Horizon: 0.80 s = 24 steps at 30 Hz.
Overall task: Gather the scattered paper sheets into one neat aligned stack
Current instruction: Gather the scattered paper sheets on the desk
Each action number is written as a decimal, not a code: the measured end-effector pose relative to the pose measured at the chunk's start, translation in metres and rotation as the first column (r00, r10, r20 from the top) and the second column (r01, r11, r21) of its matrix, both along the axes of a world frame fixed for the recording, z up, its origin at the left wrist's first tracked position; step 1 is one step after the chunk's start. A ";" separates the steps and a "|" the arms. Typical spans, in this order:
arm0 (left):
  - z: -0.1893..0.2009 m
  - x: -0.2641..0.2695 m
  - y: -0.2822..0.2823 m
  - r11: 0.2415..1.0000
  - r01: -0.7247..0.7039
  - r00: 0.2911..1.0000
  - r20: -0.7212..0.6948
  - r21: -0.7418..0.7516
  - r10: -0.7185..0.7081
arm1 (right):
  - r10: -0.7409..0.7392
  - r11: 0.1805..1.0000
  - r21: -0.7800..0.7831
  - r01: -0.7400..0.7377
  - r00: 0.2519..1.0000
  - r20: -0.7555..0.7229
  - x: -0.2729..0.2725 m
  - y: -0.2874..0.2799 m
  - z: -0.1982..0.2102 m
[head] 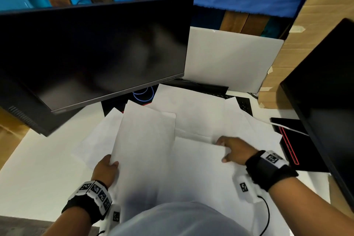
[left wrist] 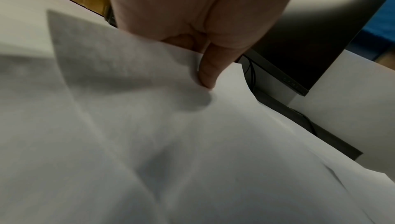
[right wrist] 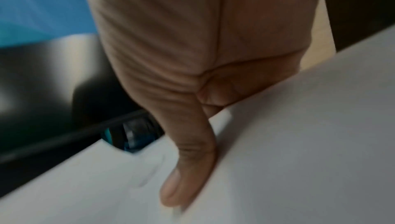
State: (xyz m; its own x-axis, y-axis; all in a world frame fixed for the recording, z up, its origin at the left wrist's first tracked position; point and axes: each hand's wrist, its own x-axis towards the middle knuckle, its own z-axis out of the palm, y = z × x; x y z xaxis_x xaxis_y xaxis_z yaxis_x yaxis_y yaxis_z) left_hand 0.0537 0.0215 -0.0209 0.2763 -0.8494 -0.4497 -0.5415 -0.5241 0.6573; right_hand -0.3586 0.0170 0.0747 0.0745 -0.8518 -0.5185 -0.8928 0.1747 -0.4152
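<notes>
White sheets (head: 191,120) lie spread over the middle of the worktop (head: 38,168), lapping over each other and pointing different ways. The left hand (head: 104,170) holds one sheet (head: 145,149) by its left edge, near the front of the worktop. The thumb is on top and the fingers (left wrist: 192,41) are curled under it, so the hand pinches the paper. This sheet is lifted off the others, and its long side runs from the person toward the monitor (head: 92,48) at the back left.

The right hand (head: 236,151) rests on another sheet (head: 201,159) to the right. Its thumb presses flat on top, and its fingers (right wrist: 215,95) look tucked under the edge.

No writing shows on any sheet. Both wrist bands carry small black-and-white square marks (head: 95,189).
</notes>
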 end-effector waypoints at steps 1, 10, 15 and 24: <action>0.001 0.000 0.000 1.000 -0.012 1.000 -0.016 -0.012 0.012 | -0.015 0.998 -0.053 0.017 0.999 0.035 -0.001 -0.006 0.017; 0.006 -0.014 -0.006 1.000 -0.008 0.987 -0.161 0.003 0.008 | -0.214 0.846 -0.257 0.467 0.738 0.640 0.002 -0.036 0.111; -0.001 -0.027 -0.013 0.999 0.032 0.971 -0.239 0.041 -0.022 | -0.412 0.746 -0.080 0.662 0.551 0.726 0.032 -0.045 0.038; -0.001 -0.042 -0.014 0.993 0.090 0.951 -0.303 0.076 -0.063 | -0.533 0.835 0.012 0.551 0.802 0.269 0.079 -0.020 -0.075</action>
